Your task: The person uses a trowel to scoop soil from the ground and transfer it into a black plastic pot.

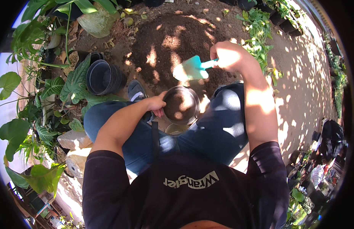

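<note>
Between my knees stands a round dark plant pot [180, 104], with brown soil showing inside it. My left hand [157, 104] grips the pot's left side at the rim, its fingers curled against the wall. Above and to the right of the pot, my right hand [229, 57] is closed round the handle of a turquoise garden trowel [190, 69]. The trowel's blade points left, over the near edge of a dark soil heap [165, 42]; sun glare whitens the blade, so I cannot tell whether soil lies on it.
Nested black plant pots [102, 78] stand left of my shoe [136, 91]. Leafy plants [32, 114] and pale stones [74, 140] line the left side, with a large rock [97, 22] at the far left. Green creepers [259, 34] grow right of the heap, beside sun-dappled ground [299, 84].
</note>
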`<state>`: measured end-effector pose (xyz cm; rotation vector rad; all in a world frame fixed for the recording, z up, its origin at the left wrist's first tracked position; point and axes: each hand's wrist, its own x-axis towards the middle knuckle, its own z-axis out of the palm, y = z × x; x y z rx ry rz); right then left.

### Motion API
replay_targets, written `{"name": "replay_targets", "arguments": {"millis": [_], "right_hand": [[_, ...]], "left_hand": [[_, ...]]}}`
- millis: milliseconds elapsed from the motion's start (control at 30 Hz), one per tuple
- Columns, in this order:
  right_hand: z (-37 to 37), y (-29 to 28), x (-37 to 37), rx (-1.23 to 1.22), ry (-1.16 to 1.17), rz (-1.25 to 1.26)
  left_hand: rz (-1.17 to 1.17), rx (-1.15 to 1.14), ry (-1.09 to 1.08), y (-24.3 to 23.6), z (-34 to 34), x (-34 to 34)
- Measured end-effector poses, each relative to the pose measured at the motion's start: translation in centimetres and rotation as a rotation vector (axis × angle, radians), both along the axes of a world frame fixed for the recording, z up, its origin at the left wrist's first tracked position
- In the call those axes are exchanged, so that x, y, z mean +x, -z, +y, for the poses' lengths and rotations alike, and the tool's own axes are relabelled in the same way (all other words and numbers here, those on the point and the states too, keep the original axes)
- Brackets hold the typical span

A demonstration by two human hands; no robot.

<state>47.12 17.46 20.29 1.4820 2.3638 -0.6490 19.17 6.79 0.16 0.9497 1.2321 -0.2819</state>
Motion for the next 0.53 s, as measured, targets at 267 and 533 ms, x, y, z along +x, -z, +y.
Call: {"name": "replay_targets", "arguments": {"millis": [267, 533], "right_hand": [[-0.3, 0.9, 1.0, 0.024, 0.028, 0.043], [-1.1, 0.8, 0.0, -0.196, 0.085, -0.143]], "left_hand": [[0.445, 0.250, 0.436, 2.3, 0.2, -1.9], [0.464, 0.347, 0.382, 3.7, 2.0, 2.5]]}}
